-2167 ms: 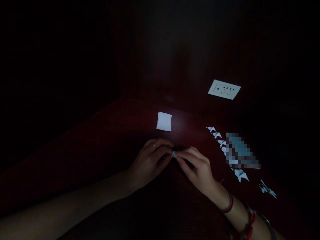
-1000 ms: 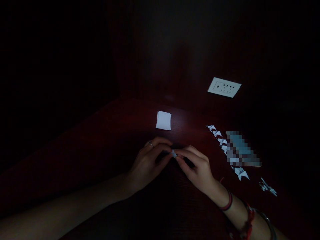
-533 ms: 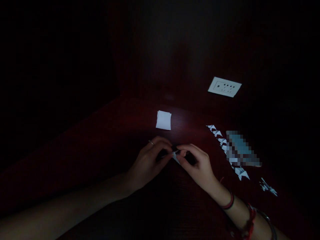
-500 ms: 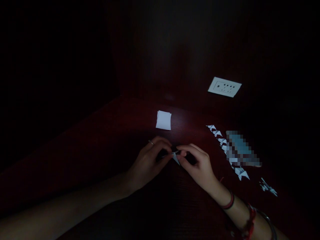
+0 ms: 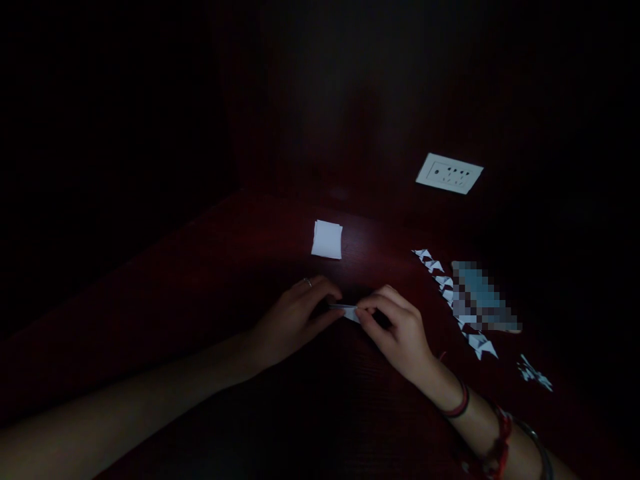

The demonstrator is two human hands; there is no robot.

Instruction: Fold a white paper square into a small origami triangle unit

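On a dark red wooden table (image 5: 210, 280), my left hand (image 5: 295, 317) and my right hand (image 5: 397, 330) meet over a small folded piece of white paper (image 5: 347, 311). Both hands pinch it with thumb and fingertips, the left at its left end, the right at its right end. The paper lies low against the table. A ring shows on a left finger and bracelets circle my right wrist. A small stack of white paper squares (image 5: 327, 239) lies just beyond my hands.
A row of small folded white paper triangles (image 5: 443, 280) runs along the right, with a few more (image 5: 535, 375) further right. A blurred bluish object (image 5: 483, 297) lies beside the row. A white socket plate (image 5: 449, 173) sits on the dark back wall.
The folded paper, held up on edge between my fingertips half a second ago, now lies flatter. My right fingers have slid over its right end, and both hands sit slightly lower.
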